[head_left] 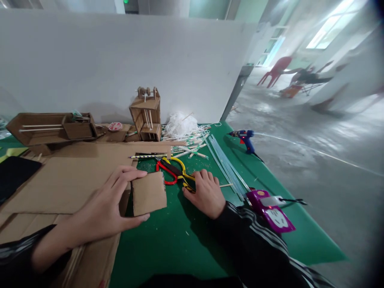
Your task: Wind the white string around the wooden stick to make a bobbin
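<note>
My left hand (115,204) holds a small square cardboard block (149,194) between thumb and fingers, above the green tabletop. Its plain brown face is turned up, and a dark patterned strip shows along its right edge. To the right, my right hand (207,194) has its fingers curled over a yellow-and-black tool (189,185), whose kind is partly hidden under the hand. Touching or overlapping that tool is a red loop handle (171,181); I cannot tell whether they are one piece. Just behind lies a spotted pencil (147,156).
Large cardboard sheets (78,176) cover the left side. Cardboard models (145,116) stand at the back beside white string (181,125). Clear glue sticks (226,166), a blue glue gun (246,140) with its cord, and a purple power strip (271,212) lie on the right.
</note>
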### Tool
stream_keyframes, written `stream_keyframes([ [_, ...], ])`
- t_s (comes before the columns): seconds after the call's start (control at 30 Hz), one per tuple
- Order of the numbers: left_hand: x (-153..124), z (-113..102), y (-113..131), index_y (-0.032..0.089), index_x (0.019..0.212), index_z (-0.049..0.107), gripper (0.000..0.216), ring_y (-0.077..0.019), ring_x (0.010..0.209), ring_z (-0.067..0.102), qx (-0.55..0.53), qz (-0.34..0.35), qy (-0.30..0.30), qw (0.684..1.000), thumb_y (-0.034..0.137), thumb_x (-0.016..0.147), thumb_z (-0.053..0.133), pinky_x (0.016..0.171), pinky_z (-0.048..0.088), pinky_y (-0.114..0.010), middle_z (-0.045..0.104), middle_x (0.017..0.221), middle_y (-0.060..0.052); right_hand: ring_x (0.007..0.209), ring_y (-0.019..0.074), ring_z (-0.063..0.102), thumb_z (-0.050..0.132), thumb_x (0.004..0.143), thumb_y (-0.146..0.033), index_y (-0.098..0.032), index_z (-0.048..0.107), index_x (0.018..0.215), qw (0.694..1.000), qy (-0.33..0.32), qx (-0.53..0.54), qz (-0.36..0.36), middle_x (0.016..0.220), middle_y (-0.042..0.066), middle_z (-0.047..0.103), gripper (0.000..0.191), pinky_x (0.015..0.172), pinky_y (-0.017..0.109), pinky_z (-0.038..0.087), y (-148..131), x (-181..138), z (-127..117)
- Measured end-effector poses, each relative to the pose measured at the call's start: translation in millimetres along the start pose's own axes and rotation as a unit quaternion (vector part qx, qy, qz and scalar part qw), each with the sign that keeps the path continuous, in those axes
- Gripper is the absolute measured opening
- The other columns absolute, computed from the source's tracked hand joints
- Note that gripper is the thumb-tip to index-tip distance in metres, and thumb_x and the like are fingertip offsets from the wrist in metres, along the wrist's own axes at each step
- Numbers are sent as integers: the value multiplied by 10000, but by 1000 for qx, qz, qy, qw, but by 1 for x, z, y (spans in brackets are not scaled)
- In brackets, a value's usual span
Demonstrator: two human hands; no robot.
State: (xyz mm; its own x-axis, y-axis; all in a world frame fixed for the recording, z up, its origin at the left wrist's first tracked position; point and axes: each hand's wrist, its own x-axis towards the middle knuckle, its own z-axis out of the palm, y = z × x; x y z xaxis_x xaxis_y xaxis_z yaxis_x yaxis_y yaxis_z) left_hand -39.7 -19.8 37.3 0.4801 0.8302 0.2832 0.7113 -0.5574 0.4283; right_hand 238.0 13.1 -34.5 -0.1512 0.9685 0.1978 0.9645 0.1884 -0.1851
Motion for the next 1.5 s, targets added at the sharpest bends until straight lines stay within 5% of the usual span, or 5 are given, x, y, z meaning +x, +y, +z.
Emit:
stream_keyframes([
  [0.3, 6, 12, 6, 296, 1349, 312, 774, -295, 1225, 432, -38, -40, 17, 998, 427, 731, 759, 1005, 421, -444, 397, 1298, -88, 792, 175, 591, 527, 920, -400, -166, 503, 1206, 858, -180, 465, -127, 928, 58, 627, 370, 674, 280, 476, -28, -17, -35],
  [0.6, 5, 23, 3, 290, 1335, 330, 774, -296, 1187, 465, -31, -30, 40, 998, 429, 715, 772, 985, 443, -448, 414, 1259, -93, 568, 95, 517, 457, 954, -503, -149, 581, 759, 789, -242, 560, -81, 674, 9, 581, 423, 535, 214, 405, -30, -19, -20],
  [0.83, -5, 29, -5, 297, 1351, 318, 783, -319, 1215, 467, -56, -5, 45, 997, 410, 721, 770, 1010, 442, -473, 420, 1299, -104, 474, 102, 472, 545, 917, -432, -178, 512, 659, 560, -175, 809, 42, 564, -32, 482, 364, 448, 224, 402, -18, -11, -33],
  [1.23, -9, 42, -4, 269, 1389, 283, 770, -296, 1179, 485, 8, 86, 23, 996, 379, 775, 735, 1003, 452, -450, 403, 1280, -130, 498, 47, 456, 732, 792, -404, -186, 512, 813, 651, -216, 726, 51, 700, -59, 495, 310, 438, 161, 372, -31, -19, -26],
  [1.5, -10, 42, -6, 272, 1388, 287, 762, -308, 1147, 511, 30, 96, 25, 995, 404, 776, 721, 969, 468, -459, 428, 1257, -132, 593, 80, 489, 756, 776, -368, -181, 552, 793, 562, -228, 792, 73, 752, -26, 510, 277, 484, 181, 431, -26, -17, -25],
])
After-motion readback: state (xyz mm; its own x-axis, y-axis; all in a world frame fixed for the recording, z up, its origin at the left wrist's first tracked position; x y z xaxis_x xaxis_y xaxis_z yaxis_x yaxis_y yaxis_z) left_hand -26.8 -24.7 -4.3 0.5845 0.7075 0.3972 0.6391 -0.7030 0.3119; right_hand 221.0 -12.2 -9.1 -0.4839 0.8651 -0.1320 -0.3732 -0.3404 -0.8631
